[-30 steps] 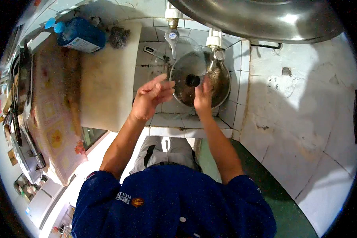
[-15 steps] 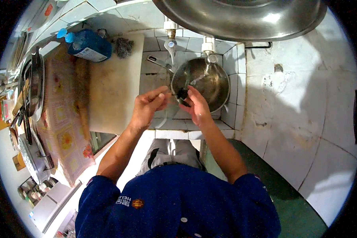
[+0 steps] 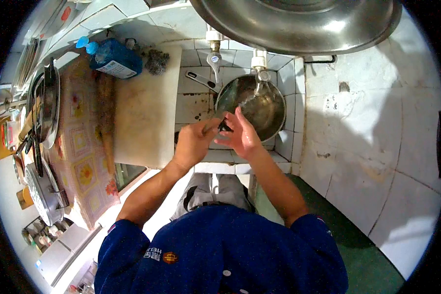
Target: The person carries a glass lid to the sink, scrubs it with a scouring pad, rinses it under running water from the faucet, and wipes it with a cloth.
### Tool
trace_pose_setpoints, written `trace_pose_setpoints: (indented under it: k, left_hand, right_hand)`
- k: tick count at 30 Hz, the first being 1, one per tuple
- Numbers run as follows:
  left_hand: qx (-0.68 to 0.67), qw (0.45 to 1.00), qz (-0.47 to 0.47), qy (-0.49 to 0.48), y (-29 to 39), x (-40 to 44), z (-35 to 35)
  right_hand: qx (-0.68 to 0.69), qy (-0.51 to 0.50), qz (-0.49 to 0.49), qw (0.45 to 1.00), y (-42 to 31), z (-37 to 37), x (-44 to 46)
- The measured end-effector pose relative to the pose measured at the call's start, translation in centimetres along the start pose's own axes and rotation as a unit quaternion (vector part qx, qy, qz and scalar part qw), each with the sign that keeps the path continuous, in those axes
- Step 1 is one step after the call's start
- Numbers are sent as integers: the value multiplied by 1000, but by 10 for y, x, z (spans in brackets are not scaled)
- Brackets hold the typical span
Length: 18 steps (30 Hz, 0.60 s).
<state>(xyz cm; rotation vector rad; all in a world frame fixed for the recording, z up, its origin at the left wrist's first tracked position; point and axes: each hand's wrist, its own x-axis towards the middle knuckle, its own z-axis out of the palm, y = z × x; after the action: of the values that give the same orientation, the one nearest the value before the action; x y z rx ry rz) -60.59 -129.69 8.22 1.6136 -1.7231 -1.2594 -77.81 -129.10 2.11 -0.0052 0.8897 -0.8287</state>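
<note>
A clear glass lid (image 3: 227,100) with a black knob (image 3: 224,126) is tilted between my hands, its outline faint. My left hand (image 3: 193,142) has its fingers closed at the lid's left side, close to the knob. On the other side, my right hand (image 3: 242,134) looks wet and holds the lid by the knob, thumb and fingers bent around it; the exact contact is unclear. Beyond them a steel pan (image 3: 267,110) sits in the tiled sink, its handle (image 3: 201,81) pointing up and left. Water runs from the right tap (image 3: 263,77) into the pan.
A second tap (image 3: 214,60) stands left of the running one. A large metal basin (image 3: 308,32) overhangs the sink at the top. On the left are a cutting board (image 3: 144,112), a scouring pad (image 3: 158,61), a blue bottle (image 3: 115,60) and stacked pans (image 3: 46,110).
The lid has tilted from lying nearly flat over the pan and come nearer to my body. My left hand has closed its fingers and turned inward; my right hand has moved down and left around the knob.
</note>
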Motion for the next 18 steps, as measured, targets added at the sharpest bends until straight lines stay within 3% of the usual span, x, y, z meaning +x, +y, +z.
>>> trace_pose_setpoints:
  k: [5,7,9,11,13,14,15,16,18]
  left_hand:
    - [64,997,41,-14,15,-10,23]
    - [154,984,82,-29,8,-14,40]
    - [131,988,75,-40,1,-20,58]
    - [112,980,159,-40,-14,-25,78]
    - [93,980,147,-96,-10,-30,82]
    - [130,966,202,-97,-11,-31,90]
    - [166,947,256,-97,-13,-31,96]
    - [174,937,245,-177,-20,-30,101]
    - [186,928,272,-174,-29,-22,115]
  right_hand:
    - [46,-40,-7,998,-7,-3,-11]
    - [34,27,5,999,-6,-16,-11]
    - [28,63,-20,997,0,-25,-13]
    - [24,100,-45,994,10,-45,-16]
    - [31,-50,-124,991,19,-77,-23]
    - [101,-69,-113,986,20,-89,-28]
    - [101,-67,-112,986,18,-93,-31]
    - [91,-69,-131,985,16,-96,-35]
    - [21,-31,-165,986,10,-98,-37]
